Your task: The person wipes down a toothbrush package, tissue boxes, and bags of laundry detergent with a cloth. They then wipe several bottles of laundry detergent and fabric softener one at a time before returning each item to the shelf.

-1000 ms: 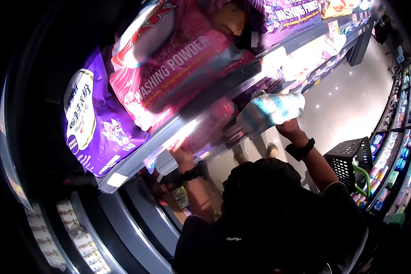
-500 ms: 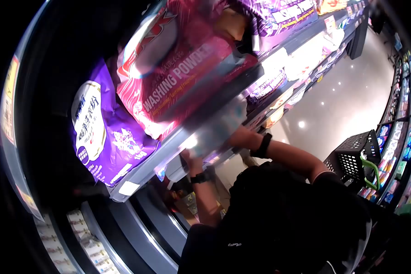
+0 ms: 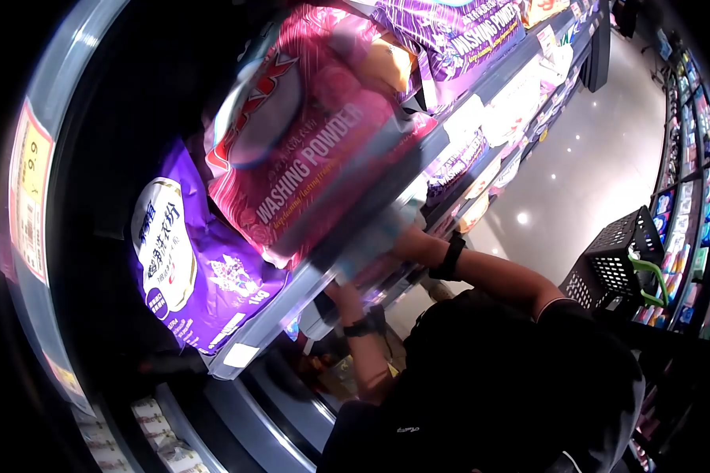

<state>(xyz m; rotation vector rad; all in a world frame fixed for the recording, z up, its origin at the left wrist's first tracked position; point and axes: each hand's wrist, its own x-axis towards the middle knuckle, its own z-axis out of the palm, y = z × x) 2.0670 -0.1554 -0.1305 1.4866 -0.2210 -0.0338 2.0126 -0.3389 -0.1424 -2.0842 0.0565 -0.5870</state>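
Note:
Both of my hands are at the front edge of the shelf, with a pale, blurred item with teal patches [image 3: 383, 229] between them. Its kind cannot be made out. On its right side, my right hand [image 3: 412, 246] is closed against it, a dark band around the wrist. My left hand [image 3: 341, 293] grips its lower left end, its fingers partly hidden and smeared; this wrist has a dark band too. Just above, a big pink bag of washing powder [image 3: 312, 169] leans on the shelf edge [image 3: 292, 296]. Beside it stands a purple bag of washing powder [image 3: 201, 268].
More purple washing powder bags [image 3: 477, 35] line the shelf at the upper right. A black shopping basket [image 3: 619, 252] with a green handle stands on the aisle floor [image 3: 568, 173]. Stocked shelves [image 3: 682, 213] run along the far right. A price label [image 3: 31, 189] is at the left.
The camera view has shifted, so the pink and purple bags sit slightly lower and the price label shows more fully. The pale item remains between my hands, less of it showing.

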